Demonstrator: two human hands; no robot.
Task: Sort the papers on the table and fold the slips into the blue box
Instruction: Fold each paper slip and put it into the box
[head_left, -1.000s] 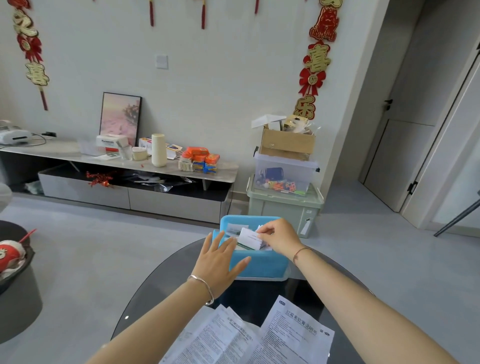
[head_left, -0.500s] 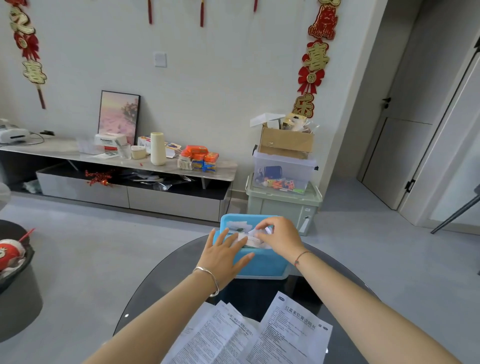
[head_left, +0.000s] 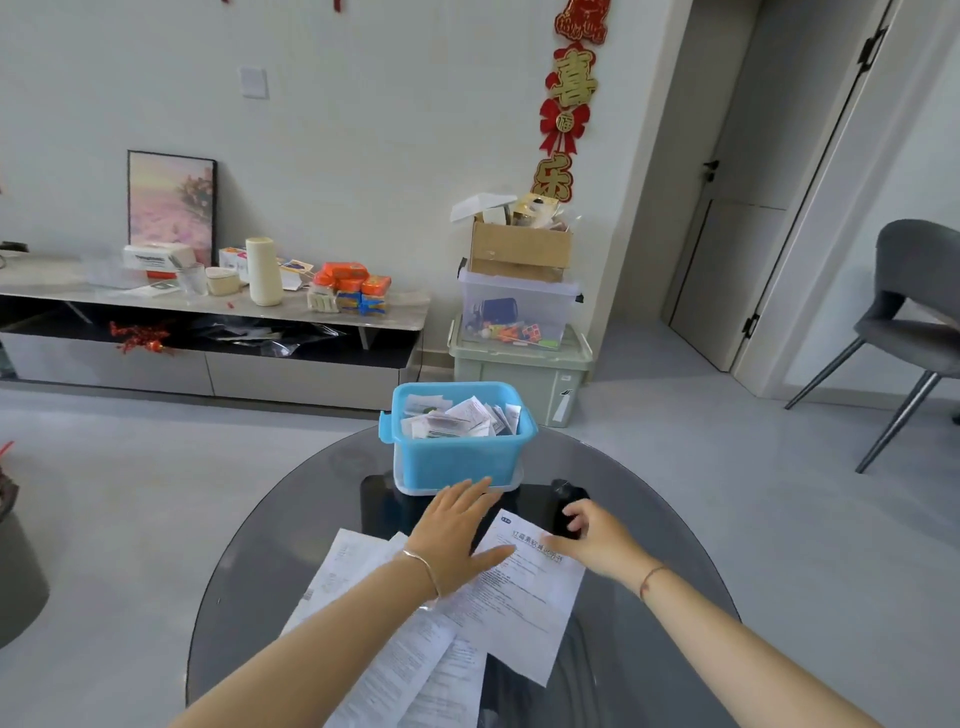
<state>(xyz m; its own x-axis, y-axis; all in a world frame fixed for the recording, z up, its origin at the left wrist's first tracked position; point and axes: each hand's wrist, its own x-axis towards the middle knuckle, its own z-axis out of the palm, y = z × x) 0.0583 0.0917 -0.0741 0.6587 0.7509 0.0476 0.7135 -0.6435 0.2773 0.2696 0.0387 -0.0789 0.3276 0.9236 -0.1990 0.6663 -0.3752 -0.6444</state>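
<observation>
The blue box (head_left: 460, 460) stands at the far side of the round dark glass table (head_left: 649, 525), with several folded slips (head_left: 457, 418) inside it. In front of it lie overlapping printed sheets (head_left: 363, 587); the top printed sheet (head_left: 524, 603) is on the right. My left hand (head_left: 457, 538) lies flat with fingers spread on the papers, just short of the box's front wall, holding nothing. My right hand (head_left: 597, 540) is at the top sheet's upper right edge, thumb on the paper and fingers curled around that edge.
A grey chair (head_left: 914, 312) stands to the right on the floor. Behind the table, stacked storage bins (head_left: 519, 364) with a cardboard box on top stand by the wall. A low cabinet (head_left: 208, 301) with clutter runs along the left wall.
Both hands have left the blue box and come back toward me onto the papers. The slip my right hand held now lies in the box. The view has tilted down.
</observation>
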